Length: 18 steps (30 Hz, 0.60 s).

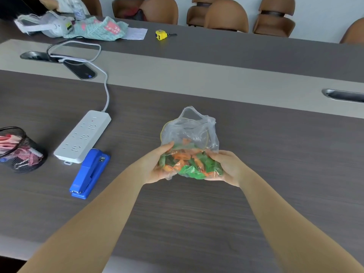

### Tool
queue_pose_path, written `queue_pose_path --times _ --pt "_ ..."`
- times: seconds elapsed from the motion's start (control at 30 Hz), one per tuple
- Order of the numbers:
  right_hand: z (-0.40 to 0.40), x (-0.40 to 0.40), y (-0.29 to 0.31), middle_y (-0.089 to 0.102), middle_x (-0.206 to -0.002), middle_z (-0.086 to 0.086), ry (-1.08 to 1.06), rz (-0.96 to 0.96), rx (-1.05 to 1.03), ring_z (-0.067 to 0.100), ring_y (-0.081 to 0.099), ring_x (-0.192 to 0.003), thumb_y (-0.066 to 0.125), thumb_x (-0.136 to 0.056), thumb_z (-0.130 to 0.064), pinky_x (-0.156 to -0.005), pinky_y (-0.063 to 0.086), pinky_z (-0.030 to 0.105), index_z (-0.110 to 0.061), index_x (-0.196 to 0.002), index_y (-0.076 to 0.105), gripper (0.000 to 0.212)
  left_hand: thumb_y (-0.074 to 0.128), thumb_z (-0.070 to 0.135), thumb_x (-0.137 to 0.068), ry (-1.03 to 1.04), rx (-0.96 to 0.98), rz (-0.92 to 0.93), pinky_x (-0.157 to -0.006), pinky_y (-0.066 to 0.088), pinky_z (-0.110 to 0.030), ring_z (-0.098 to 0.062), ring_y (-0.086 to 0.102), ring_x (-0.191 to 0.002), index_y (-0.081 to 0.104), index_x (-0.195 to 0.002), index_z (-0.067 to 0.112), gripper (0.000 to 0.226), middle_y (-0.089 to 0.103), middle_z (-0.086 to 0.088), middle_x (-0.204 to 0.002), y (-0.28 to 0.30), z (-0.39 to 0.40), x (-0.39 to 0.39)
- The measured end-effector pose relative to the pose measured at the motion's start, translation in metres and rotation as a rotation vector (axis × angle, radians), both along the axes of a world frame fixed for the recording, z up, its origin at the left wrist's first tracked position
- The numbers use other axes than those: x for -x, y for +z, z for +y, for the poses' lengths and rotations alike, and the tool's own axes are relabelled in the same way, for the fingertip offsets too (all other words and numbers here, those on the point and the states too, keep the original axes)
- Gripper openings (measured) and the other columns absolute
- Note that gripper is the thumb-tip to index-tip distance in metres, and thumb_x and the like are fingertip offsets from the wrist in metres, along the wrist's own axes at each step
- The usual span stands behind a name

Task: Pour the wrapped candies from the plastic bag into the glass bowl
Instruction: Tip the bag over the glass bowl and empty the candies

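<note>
A clear plastic bag (192, 131) holds several green and orange wrapped candies (189, 163) bunched at its near end. My left hand (157, 164) grips the bag's left side and my right hand (226, 166) grips its right side, both at the candy-filled end. The bag's loose mouth points away from me. Behind and under the bag a curved yellow-tinted edge (163, 131) shows, which may be the glass bowl's rim; the bag hides the rest, so I cannot tell.
A blue stapler (89, 173) and a white power strip (83, 135) lie left of the bag on the dark table (197, 213). A black mesh holder (17, 150) stands far left. A yellow tape measure (161, 34) and brown chairs (226, 16) are beyond.
</note>
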State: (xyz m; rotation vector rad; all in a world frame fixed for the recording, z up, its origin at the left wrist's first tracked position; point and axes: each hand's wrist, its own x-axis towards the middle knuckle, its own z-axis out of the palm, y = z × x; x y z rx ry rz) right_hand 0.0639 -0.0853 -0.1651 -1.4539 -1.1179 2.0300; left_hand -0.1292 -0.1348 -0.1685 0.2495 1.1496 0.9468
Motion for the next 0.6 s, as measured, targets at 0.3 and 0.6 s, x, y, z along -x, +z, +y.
queue_pose_path --times 0.3,0.6 --pt "0.003 0.002 0.008 0.068 -0.104 0.011 -0.147 0.145 0.116 0.022 0.064 -0.099 0.058 -0.084 -0.019 -0.085 0.053 0.035 -0.003 -0.097 0.061 0.021 0.06 0.034 -0.081 -0.053 -0.013 -0.023 -0.068 0.061 -0.035 -0.023 0.074 -0.074 0.062 -0.101 0.007 0.033 0.077 -0.01 -0.082 0.002 0.005 0.006" --pt "0.007 0.002 0.015 0.067 -0.089 0.008 -0.114 0.112 0.018 0.013 0.067 -0.075 0.056 -0.083 -0.002 -0.065 0.057 0.016 0.004 -0.091 0.063 0.012 0.065 0.014 -0.075 -0.132 -0.052 0.066 -0.101 0.042 -0.028 -0.016 0.063 -0.085 0.065 -0.097 0.006 0.024 0.071 -0.003 -0.084 0.007 0.011 0.011"
